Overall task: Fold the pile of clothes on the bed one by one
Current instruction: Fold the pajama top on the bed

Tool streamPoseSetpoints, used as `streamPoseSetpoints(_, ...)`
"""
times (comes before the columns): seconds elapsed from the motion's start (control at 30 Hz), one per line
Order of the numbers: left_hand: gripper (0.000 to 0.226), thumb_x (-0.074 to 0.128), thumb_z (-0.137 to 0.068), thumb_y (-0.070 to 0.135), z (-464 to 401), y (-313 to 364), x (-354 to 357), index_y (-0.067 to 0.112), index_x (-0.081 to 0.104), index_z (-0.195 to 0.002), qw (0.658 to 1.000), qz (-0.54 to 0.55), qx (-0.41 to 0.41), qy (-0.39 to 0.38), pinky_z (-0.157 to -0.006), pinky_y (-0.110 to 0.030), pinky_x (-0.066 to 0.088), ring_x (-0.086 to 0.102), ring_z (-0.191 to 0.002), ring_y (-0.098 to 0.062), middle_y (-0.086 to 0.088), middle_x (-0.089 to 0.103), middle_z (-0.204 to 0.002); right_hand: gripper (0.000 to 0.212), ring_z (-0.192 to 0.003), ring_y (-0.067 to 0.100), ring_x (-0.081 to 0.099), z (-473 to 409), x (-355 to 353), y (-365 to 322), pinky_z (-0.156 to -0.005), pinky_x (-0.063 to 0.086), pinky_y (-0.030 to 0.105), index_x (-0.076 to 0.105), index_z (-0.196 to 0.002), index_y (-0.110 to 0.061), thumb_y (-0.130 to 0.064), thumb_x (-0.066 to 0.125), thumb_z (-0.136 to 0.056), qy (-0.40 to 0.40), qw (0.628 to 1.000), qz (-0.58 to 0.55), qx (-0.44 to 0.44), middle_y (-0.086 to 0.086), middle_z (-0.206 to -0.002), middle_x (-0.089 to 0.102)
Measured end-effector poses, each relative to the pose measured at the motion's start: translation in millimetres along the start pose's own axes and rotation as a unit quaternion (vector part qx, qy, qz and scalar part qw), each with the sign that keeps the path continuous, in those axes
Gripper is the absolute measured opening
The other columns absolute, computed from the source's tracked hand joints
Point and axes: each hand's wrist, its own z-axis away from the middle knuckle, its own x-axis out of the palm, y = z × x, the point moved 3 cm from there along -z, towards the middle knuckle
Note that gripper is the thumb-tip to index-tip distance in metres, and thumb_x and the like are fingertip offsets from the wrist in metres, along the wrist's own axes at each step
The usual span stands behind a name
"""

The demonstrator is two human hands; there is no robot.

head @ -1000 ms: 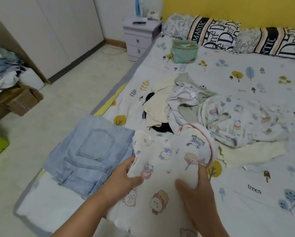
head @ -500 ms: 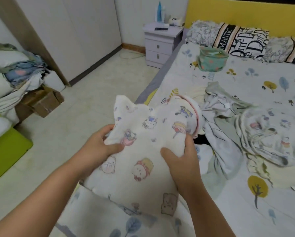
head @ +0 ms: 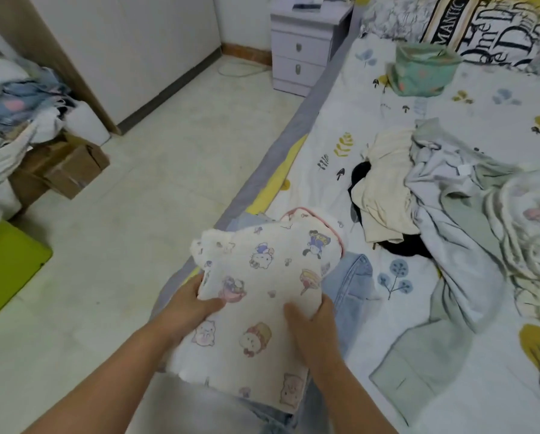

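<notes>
The left hand [head: 189, 303] has its thumb curled over the top of the cartoon-print garment [head: 256, 296] and its fingers hidden beneath, so it pinches the left edge; the right hand [head: 312, 321] does the same on the right edge, thumb on the printed face, fingers wrapped under the cloth. Between them the garment is already folded to a compact panel, its pink-trimmed end pointing away from the person; it hangs just above the folded jeans [head: 353, 289], which lie on the bed [head: 334, 120] at its near left edge.

The step in hand seems to be setting this finished piece down on the jeans; to do it well, both grips should stay level so the layers do not slide apart; the far end should land first and the near end follow, so no air or crease is trapped; the edges want squaring with the denim below before the thumbs let go, then a flat palm pressed across the top. The risk is the soft fabric springing open when released.

Beyond the jeans, toward the middle of the bed, waits the unfolded pile [head: 418, 198]: cream, black, pale grey and green pieces tangled together; farther still from the jeans, near the pillows [head: 469, 23], sits a small green pouch [head: 425, 70].
</notes>
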Motion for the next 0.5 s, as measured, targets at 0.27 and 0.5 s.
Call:
streamPoseSetpoints(0.27,0.018,0.056,-0.089,0.003,-22.7,11.6,0.8,0.016,0.066,-0.098,0.995,0.087,0.032,0.038,-0.074,-0.033,0.055,0.068,-0.083,-0.026,-0.011,0.072,-0.096,0.041,-0.081,-0.005,0.057,-11.5,-12.2,2.8,-0.059,0.045,0.011,0.049,-0.111,-0.032,-0.011,0.065,-0.08,-0.051,0.998,0.02,-0.019,-0.018,-0.096,0.059)
streamPoseSetpoints(0.5,0.05,0.071,-0.08,0.007,-39.8,23.7,15.4,0.024,0.043,-0.117,0.996,0.057,0.032,0.066,-0.076,-0.033,0.053,0.063,-0.094,-0.016,0.006,0.062,-0.104,0.04,-0.089,0.02,0.065,-29.6,-21.3,-15.2,-0.07,0.057,0.037,0.046,-0.105,-0.028,-0.025,0.073,-0.077,0.042,0.998,-0.049,0.016,0.002,-0.105,0.064)
